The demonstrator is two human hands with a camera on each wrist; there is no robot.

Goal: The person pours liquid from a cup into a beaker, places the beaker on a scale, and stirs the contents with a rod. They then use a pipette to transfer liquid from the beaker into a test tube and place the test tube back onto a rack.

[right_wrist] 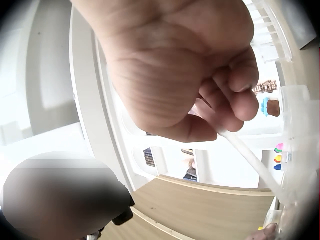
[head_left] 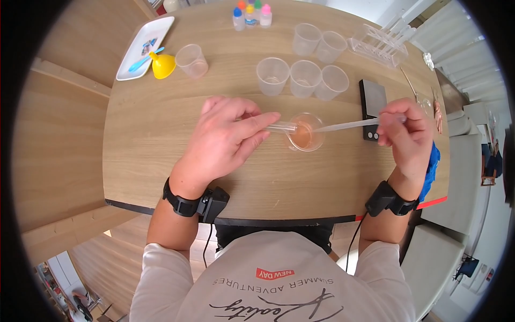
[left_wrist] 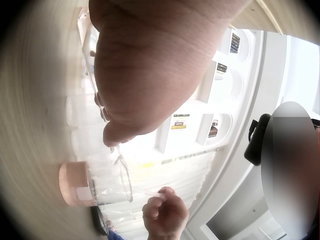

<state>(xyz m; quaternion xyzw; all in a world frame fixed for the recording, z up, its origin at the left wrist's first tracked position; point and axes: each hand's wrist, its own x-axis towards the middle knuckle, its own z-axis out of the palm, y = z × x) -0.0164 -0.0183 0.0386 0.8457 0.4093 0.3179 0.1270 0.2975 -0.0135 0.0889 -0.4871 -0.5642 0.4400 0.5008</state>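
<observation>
A clear plastic cup (head_left: 321, 140) with orange-pink liquid stands in front of me; the left wrist view shows the liquid (left_wrist: 75, 182) filling its lower part. My left hand (head_left: 228, 134) pinches a clear test tube (head_left: 280, 127) lying nearly level, its mouth over the cup. From the other side my right hand (head_left: 405, 131) grips a translucent plastic dropper (head_left: 348, 125) between thumb and fingers. The dropper's tip points left over the cup, close to the tube's mouth. In the right wrist view the dropper's stem (right_wrist: 252, 162) slants down from the fingers.
Several empty clear cups (head_left: 272, 76) stand beyond the hands. A black-edged scale (head_left: 373, 96) lies near the right hand, with a test tube rack (head_left: 378, 45) behind. At left are a cup (head_left: 191, 60), a yellow funnel (head_left: 162, 65) and a white tray (head_left: 161, 31). Small colored bottles (head_left: 250, 16) stand at the back.
</observation>
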